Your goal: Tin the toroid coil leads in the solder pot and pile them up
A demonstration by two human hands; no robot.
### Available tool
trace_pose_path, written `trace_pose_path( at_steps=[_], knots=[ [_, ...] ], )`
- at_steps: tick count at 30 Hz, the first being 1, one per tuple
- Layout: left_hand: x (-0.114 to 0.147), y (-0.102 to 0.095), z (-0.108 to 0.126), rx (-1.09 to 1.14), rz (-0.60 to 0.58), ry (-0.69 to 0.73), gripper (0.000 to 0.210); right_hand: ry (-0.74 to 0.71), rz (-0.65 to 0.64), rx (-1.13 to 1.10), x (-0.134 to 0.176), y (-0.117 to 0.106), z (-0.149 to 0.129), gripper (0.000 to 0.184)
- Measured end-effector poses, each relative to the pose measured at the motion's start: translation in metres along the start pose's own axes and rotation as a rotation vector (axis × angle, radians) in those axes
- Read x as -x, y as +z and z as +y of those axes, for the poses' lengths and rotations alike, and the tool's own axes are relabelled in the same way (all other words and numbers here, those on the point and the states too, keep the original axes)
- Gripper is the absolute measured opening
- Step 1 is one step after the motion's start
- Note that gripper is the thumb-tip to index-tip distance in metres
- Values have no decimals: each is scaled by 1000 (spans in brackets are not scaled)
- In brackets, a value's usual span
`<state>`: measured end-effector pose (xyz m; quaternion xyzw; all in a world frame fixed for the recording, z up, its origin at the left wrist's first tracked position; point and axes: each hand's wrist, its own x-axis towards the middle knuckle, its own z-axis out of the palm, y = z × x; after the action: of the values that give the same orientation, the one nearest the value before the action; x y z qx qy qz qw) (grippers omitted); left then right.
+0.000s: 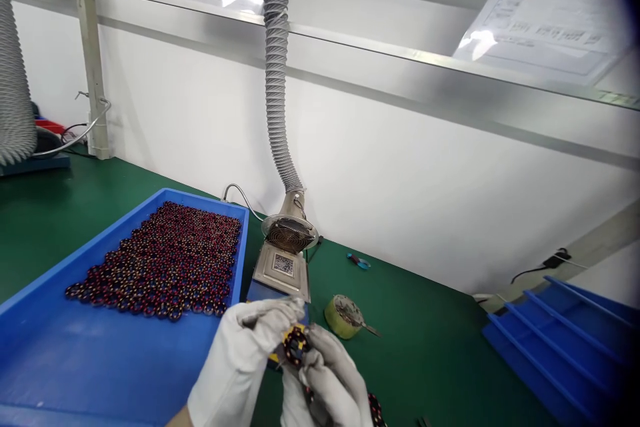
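Copper-wound stator core (296,345), a small ring with dark red windings and gold-coloured spots, is being held up above the green bench mat (425,340) just in front of the blue tray, close under the camera, seemingly so that its face can be looked over. It is being pinched between both white-gloved hands: the left hand (240,360) is being curled over it from the upper left, fingers closed narrowly on its rim, while the right hand (327,373) is being pressed against it from below and to the right, fingers bent tight around its edge. Whether a fine tool is also being gripped cannot be told. More such cores are being kept in a flat, packed layer in the blue tray (60,360) to the left, within easy reach. Just behind the hands a solder pot (283,270) is being stood under the nozzle of a grey fume-extraction hose (277,67), presumably so that fumes are being drawn off at the source. A yellow-green tin (343,315) is being left beside it, and empty blue trays (560,340) are being stacked far right.
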<state>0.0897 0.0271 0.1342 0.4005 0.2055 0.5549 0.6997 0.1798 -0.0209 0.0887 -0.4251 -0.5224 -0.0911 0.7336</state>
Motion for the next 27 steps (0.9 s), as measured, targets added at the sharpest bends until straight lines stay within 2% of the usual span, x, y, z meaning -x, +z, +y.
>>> trace_pose_path(
  at_steps=[3, 4, 7, 9, 12, 14, 16, 19, 21, 24, 27],
  knots=[
    [-1, -4, 9, 113, 168, 103, 17, 6, 36, 22, -3, 2, 1, 45],
    [-1, -5, 13, 59, 156, 62, 19, 4, 28, 26, -3, 3, 1, 47],
    [-1, -4, 18, -243, 11, -114, 19, -37, 33, 40, -3, 4, 2, 50],
    [0, -2, 16, -336, -20, -91, 8, -66, 40, 49, -2, 6, 2, 51],
    [2, -5, 14, -268, 69, 45, 4, -43, 8, 47, 1, 6, 2, 48],
    [2, -8, 18, -186, 136, 81, 5, 15, -2, -8, 3, 5, 3, 45],
    [1, -9, 23, -151, 138, 42, 10, 70, -7, -82, 4, 3, 4, 43],
    [0, -6, 28, -198, 7, -121, 17, 93, -28, -114, 4, 1, 6, 42],
    [0, -1, 28, -217, -4, -181, 17, 73, -28, -99, 3, 1, 6, 38],
    [-1, 2, 26, -215, 57, -169, 16, 46, -36, -92, 1, 3, 5, 34],
    [-2, -4, 27, -169, 121, -86, 14, 76, -63, -123, -2, 4, 2, 30]
  ],
)
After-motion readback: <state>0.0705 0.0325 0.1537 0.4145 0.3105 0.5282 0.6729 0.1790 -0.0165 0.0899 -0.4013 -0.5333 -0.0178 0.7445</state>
